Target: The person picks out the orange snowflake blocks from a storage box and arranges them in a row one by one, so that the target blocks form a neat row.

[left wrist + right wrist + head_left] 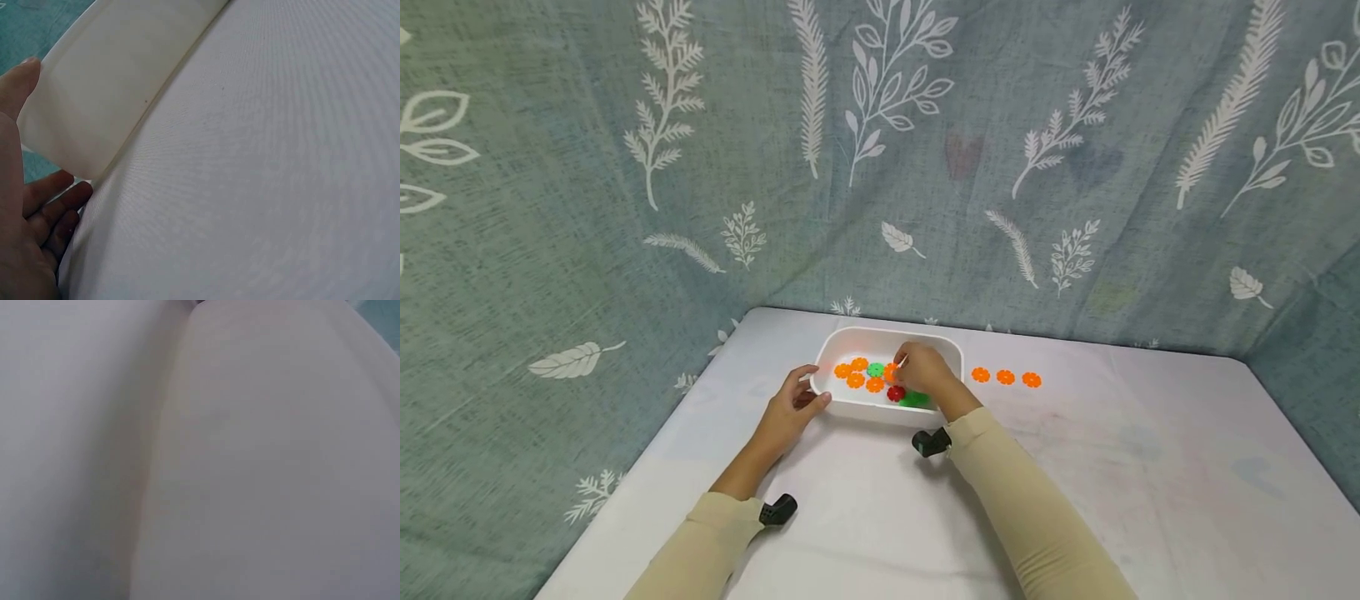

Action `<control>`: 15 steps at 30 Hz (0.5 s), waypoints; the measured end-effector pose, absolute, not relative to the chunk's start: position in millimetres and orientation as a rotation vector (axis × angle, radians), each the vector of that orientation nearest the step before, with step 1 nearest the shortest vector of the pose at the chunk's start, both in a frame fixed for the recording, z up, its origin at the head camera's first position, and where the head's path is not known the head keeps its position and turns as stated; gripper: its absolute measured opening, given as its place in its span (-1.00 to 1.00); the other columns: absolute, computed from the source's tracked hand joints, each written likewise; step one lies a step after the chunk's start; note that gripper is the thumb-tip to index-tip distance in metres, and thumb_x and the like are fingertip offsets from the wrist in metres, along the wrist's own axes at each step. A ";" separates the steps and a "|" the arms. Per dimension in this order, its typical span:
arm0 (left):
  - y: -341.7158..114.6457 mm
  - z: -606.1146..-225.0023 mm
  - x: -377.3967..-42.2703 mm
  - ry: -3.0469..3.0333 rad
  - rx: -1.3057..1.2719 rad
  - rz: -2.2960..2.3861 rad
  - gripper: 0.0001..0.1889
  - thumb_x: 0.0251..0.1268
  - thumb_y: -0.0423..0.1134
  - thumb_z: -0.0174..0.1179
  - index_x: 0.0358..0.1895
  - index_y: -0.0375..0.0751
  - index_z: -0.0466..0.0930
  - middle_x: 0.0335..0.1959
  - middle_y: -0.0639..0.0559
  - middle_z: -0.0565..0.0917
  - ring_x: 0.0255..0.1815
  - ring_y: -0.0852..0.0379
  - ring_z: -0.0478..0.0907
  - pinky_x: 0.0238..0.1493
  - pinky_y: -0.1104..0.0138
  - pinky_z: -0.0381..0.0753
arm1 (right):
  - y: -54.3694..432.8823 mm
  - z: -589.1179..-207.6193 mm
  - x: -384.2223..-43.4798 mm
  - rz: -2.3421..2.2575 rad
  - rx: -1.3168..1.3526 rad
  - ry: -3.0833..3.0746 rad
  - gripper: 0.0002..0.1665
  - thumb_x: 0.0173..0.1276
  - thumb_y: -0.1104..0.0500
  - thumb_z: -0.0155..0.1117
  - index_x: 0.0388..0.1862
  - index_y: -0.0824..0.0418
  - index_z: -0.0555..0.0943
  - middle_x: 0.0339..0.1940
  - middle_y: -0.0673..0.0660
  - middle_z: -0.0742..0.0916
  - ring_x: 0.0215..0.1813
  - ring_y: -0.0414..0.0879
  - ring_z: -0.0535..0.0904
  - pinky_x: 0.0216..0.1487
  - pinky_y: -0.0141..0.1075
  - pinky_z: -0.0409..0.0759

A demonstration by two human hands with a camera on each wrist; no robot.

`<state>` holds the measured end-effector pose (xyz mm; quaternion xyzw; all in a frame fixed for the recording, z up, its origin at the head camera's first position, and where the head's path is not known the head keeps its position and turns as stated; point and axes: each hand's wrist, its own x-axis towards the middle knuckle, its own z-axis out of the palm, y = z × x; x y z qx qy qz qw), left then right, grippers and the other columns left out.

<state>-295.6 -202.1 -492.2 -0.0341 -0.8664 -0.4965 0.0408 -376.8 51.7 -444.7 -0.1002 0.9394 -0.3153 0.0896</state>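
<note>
In the head view a white plastic tub (868,410) stands on the table, with several orange flower-shaped discs (855,380), a green disc (876,369), a red disc (896,393) and green pieces (915,400) inside. My left hand (787,410) holds the tub's left end, thumb at the front rim; the left wrist view shows its fingers against the tub wall (119,81). Reaching into the tub, my right hand (923,368) pinches an orange flower-shaped disc (891,372). The right wrist view is filled by the tub's outer wall (269,450), and that hand is hidden there.
Three orange discs (1005,377) lie in a row on the table, right of the tub. A white cloth (1120,467) covers the table. Behind it hangs a grey-green curtain (880,200) with white leaf prints.
</note>
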 end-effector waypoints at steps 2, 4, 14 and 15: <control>-201.8 -492.5 -295.8 -2.653 -0.095 -1.534 -0.36 0.30 0.07 0.25 0.39 0.19 0.19 0.25 -0.12 0.51 0.12 -0.06 0.48 0.16 -0.02 0.43 | 52.4 -442.6 -375.6 -0.980 -0.287 2.779 -0.80 0.29 0.21 0.38 -0.13 0.18 0.61 -0.31 0.05 0.64 -0.30 -0.06 0.54 -0.23 -0.28 0.54; -201.6 -492.6 -295.4 -2.656 -0.098 -1.541 -0.35 0.31 0.05 0.25 0.40 0.17 0.19 0.25 -0.12 0.51 0.12 -0.06 0.48 0.16 -0.02 0.43 | 52.9 -441.2 -374.3 -1.010 -0.283 2.760 -0.80 0.29 0.23 0.37 -0.12 0.19 0.61 -0.31 0.06 0.64 -0.30 -0.06 0.55 -0.23 -0.28 0.54; -202.6 -492.7 -296.7 -2.643 -0.115 -1.534 -0.38 0.32 0.04 0.24 0.38 0.18 0.20 0.27 -0.12 0.50 0.11 -0.06 0.48 0.15 -0.01 0.45 | 55.8 -438.5 -375.8 -1.045 -0.313 2.772 -0.80 0.31 0.25 0.35 -0.09 0.19 0.61 -0.25 0.06 0.67 -0.22 -0.04 0.55 -0.12 -0.22 0.54; -202.9 -492.6 -296.5 -2.645 -0.117 -1.528 -0.37 0.32 0.05 0.24 0.39 0.16 0.20 0.28 -0.13 0.49 0.12 -0.07 0.48 0.15 -0.02 0.45 | 56.4 -438.5 -376.1 -1.043 -0.318 2.774 -0.79 0.31 0.25 0.35 -0.09 0.20 0.61 -0.26 0.07 0.67 -0.22 -0.05 0.56 -0.12 -0.22 0.54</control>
